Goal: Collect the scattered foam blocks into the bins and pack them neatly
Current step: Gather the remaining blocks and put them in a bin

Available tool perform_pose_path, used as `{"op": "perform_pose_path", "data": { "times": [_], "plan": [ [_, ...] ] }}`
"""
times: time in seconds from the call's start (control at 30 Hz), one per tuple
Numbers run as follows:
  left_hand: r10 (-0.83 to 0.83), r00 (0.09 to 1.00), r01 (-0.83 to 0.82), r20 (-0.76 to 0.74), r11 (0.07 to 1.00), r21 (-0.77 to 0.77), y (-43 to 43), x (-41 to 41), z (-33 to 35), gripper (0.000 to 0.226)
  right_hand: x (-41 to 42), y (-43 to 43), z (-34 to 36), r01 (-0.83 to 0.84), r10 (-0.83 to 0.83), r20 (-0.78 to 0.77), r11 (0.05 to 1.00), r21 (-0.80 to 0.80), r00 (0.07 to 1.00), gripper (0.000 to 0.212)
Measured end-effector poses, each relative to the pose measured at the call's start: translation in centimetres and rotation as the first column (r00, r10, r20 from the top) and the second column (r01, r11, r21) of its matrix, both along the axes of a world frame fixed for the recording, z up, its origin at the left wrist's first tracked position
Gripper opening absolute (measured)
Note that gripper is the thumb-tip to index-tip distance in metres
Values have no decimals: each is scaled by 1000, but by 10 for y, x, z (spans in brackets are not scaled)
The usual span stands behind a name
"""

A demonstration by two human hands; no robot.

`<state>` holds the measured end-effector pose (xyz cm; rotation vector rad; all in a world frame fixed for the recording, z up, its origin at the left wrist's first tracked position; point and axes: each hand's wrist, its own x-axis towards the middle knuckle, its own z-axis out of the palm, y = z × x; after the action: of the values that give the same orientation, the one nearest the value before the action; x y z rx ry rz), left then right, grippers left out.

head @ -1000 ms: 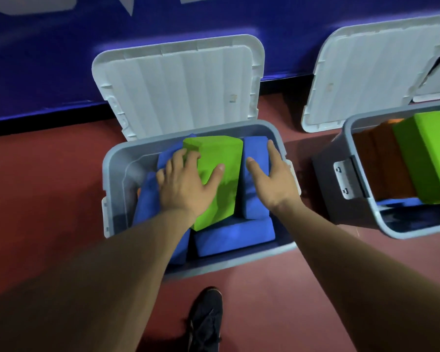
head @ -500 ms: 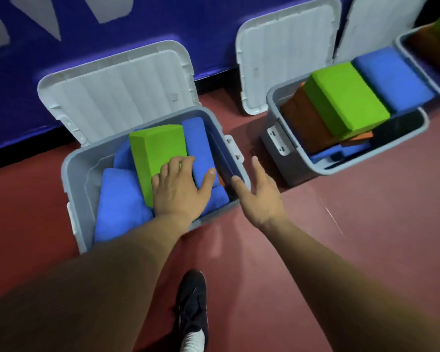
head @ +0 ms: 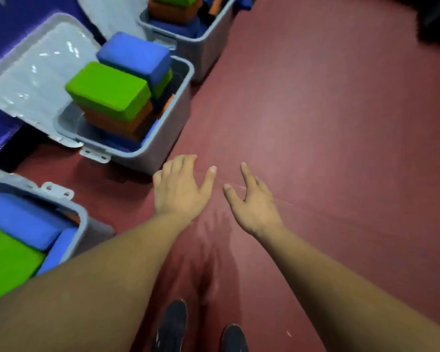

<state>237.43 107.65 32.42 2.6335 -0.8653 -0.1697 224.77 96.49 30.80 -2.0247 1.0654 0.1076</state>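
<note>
Red floor (head: 315, 123) bears a bin (head: 85, 226) cropped leftward.

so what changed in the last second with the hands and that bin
The left hand came off the green foam block and the right hand off the blue foam block; both now hover open and empty over the red floor. Both blocks stay packed in the grey bin.

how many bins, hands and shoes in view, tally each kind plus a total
bins: 3 (near bin, middle bin, far bin)
hands: 2 (left hand, right hand)
shoes: 2 (left shoe, right shoe)
total: 7
</note>
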Motion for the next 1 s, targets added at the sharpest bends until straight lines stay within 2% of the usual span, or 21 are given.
{"op": "perform_pose_path", "data": {
  "times": [0.13,0.23,0.33,0.47,0.57,0.67,0.87,1.0],
  "plan": [
    [-274,961,275,-37,961,25,-84,-85,-7,56,-105,-46,-3,248,-248,-29,969,-21,968,75],
    [-456,887,460,-72,887,49,-128,-160,-10,63,-189,-63,-2,426,-426,-51,905,-15,903,74],
    [-620,778,627,-103,776,61,-155,-240,-8,65,-277,-67,3,600,-601,-81,799,-35,795,75],
    [-818,571,820,-71,564,95,-183,-344,3,70,-389,-59,14,803,-805,-116,591,-75,582,74],
    [-894,445,893,-63,437,109,-205,-426,15,66,-466,-53,23,887,-904,-140,424,-184,403,74],
    [-937,344,936,-66,337,104,-217,-510,23,60,-541,-43,28,940,-962,-137,263,-218,238,76],
    [-985,170,980,-35,165,113,-232,-667,34,73,-691,-25,38,969,-989,-137,85,-230,54,76],
    [-999,44,990,-3,43,137,-247,-769,37,69,-784,-10,39,967,-989,-134,-33,-254,-69,76]
  ]
}}
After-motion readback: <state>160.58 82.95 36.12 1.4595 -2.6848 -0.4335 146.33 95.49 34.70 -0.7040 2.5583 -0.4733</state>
